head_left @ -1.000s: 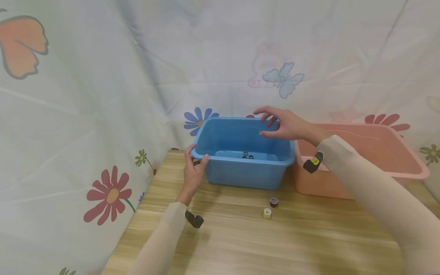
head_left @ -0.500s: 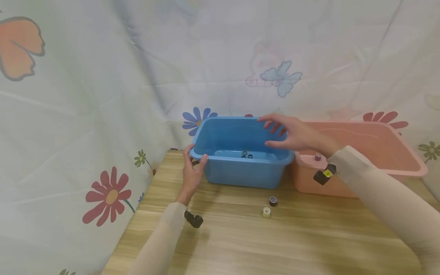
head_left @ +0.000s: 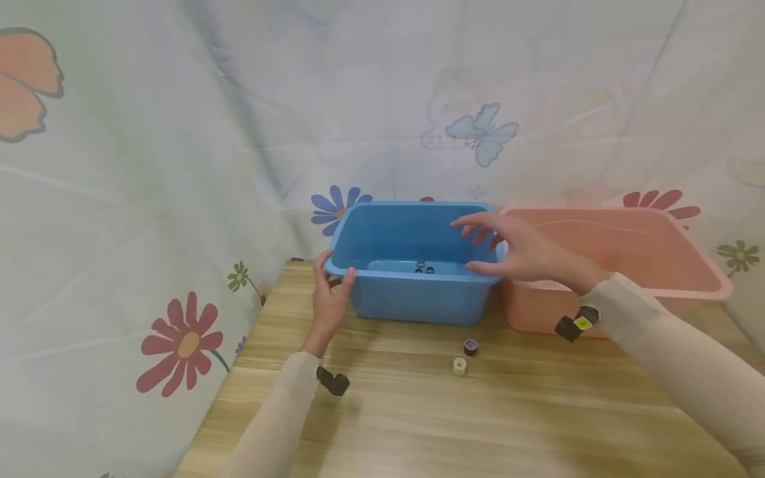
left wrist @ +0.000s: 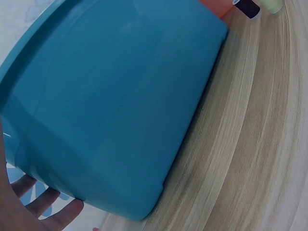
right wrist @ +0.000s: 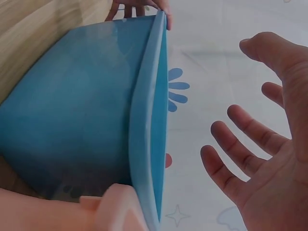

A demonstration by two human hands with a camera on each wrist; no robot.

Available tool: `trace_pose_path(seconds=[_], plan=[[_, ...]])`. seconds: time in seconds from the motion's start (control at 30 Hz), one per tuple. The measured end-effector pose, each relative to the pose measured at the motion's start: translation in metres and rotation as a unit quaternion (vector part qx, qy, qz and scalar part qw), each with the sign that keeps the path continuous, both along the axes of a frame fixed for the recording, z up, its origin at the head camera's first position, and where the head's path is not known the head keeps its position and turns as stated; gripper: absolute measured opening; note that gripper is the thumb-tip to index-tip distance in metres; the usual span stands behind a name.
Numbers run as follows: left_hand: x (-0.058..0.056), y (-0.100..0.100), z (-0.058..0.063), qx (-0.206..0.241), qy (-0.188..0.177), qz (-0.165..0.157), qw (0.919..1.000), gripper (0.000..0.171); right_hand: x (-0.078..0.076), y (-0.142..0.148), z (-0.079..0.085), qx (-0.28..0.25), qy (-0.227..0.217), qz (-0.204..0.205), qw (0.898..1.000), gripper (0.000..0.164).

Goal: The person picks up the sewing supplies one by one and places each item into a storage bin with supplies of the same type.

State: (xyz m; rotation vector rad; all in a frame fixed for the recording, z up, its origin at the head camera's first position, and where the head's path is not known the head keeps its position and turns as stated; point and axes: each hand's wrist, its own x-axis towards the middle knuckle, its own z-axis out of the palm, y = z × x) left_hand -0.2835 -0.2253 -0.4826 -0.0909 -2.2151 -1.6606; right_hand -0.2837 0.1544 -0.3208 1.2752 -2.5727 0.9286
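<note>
My left hand (head_left: pixel 328 302) grips the left front corner of the blue plastic tub (head_left: pixel 418 299), thumb on the rim and fingers around the side. In the left wrist view its fingers (left wrist: pixel 62 214) lie along the tub's outer wall. Above the tub's right end, my right hand (head_left: pixel 518 252) hovers with thumb and fingers spread apart, nothing between them. The right wrist view shows that palm and its fingers (right wrist: pixel 238 151) bare. Several small dark ring-like pieces (head_left: pixel 429 270) lie on the tub's floor. On the table before it stand a dark spool (head_left: pixel 470 346) and a cream spool (head_left: pixel 459 366).
A pink tub (head_left: pixel 597 285) stands right beside the blue one, partly behind my right forearm. Both rest on a wood-grain table (head_left: pixel 406 425). A white curtain (head_left: pixel 382 99) with printed flowers and butterflies hangs close behind and along the left.
My right hand has moved right and down, thumb and fingers spread throughout. A small purplish piece seen by the pink tub's front rim half a second ago is out of sight. The left hand keeps its grip.
</note>
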Motion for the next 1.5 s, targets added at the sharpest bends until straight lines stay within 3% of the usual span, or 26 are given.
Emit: trace_pose_path(seconds=[0.2, 0.53, 0.97, 1.17, 1.5], plan=[[0.001, 0.000, -0.001, -0.002, 0.001, 0.002, 1.0000, 0.065, 0.007, 0.003, -0.007, -0.010, -0.002, -0.006, 1.000, 0.065], [0.000, 0.002, 0.001, -0.001, 0.007, 0.004, 1.0000, 0.066, 0.021, 0.012, -0.019, -0.038, 0.035, 0.012, 0.999, 0.065], [0.000, -0.001, -0.003, -0.001, 0.015, 0.001, 0.9999, 0.063, 0.045, 0.020, -0.049, -0.060, 0.010, 0.006, 0.998, 0.065], [0.001, 0.000, -0.002, -0.004, 0.009, 0.003, 0.9999, 0.063, 0.050, 0.023, -0.069, -0.082, 0.015, 0.031, 0.996, 0.065], [0.002, 0.000, 0.000, -0.007, 0.006, 0.002, 1.0000, 0.064, 0.062, 0.025, -0.109, -0.099, -0.001, 0.029, 0.995, 0.062]])
